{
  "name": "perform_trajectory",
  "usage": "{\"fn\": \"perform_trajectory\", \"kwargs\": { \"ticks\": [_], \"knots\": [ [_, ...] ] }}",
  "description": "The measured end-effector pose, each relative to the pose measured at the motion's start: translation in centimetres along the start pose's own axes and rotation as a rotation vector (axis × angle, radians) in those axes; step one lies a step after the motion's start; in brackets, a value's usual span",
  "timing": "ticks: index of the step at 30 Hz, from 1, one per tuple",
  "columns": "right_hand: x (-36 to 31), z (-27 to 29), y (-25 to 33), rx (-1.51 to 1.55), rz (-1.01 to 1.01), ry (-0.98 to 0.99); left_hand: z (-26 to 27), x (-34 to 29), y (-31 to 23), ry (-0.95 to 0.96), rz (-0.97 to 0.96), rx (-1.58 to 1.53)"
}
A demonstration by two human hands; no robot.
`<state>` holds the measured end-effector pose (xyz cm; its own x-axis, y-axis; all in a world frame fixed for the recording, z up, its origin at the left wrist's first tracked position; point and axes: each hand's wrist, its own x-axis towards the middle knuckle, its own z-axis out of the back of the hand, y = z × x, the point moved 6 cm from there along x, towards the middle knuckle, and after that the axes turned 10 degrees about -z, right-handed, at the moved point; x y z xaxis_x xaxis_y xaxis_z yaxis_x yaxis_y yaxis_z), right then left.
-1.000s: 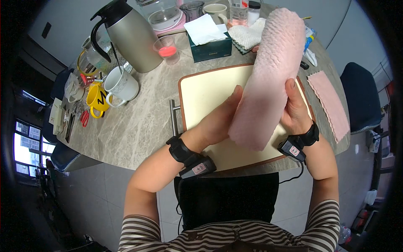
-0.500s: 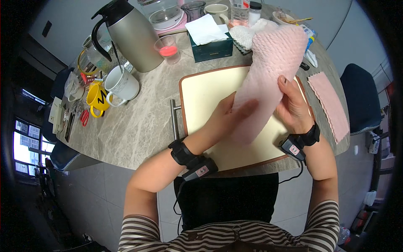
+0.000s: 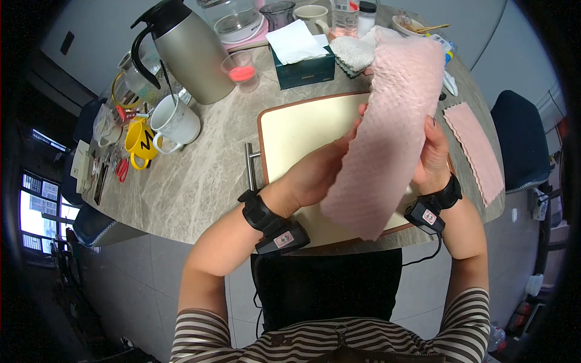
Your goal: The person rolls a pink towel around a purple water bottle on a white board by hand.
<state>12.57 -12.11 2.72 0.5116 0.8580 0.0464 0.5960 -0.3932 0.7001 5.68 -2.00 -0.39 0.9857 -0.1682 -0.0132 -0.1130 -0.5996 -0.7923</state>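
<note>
A long, folded pink cloth (image 3: 390,133) with a dimpled weave hangs raised and tilted above a cream tray with a brown rim (image 3: 315,130). My left hand (image 3: 315,172) grips its left edge, with most of the fingers hidden behind the fabric. At the opposite edge my right hand (image 3: 434,154) is closed on the same cloth, thumb up along the side. Another pink cloth (image 3: 475,151), folded into a strip with scalloped edges, lies flat on the table to the right of the tray.
A green tissue box (image 3: 305,69), a clear cup of red liquid (image 3: 242,72) and a white cloth (image 3: 352,53) stand or lie behind the tray. To the left are a steel jug (image 3: 193,57), white mug (image 3: 175,124), yellow mug (image 3: 140,142) and red scissors (image 3: 122,170).
The pink cloth has turned more of its broad side toward me, and its lower end hangs nearer. My left fingers have gone from its front to behind its left edge.
</note>
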Motion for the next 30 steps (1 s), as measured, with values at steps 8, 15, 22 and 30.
{"fn": "perform_trajectory", "kwargs": {
  "ticks": [8,15,22,30],
  "knots": [
    [-0.2,1.4,0.0,0.056,0.010,0.063,0.8,-0.4,0.3,0.044,0.288,-0.463],
    [0.0,1.6,0.2,0.174,0.054,0.071,0.8,-0.8,1.2,0.107,0.200,-0.270],
    [0.7,0.4,0.1,0.146,0.007,0.152,1.3,-0.5,0.9,0.018,0.106,-0.011],
    [0.8,2.3,0.7,0.098,0.036,-0.035,0.0,-0.9,0.5,0.104,0.119,0.302]
  ]
}}
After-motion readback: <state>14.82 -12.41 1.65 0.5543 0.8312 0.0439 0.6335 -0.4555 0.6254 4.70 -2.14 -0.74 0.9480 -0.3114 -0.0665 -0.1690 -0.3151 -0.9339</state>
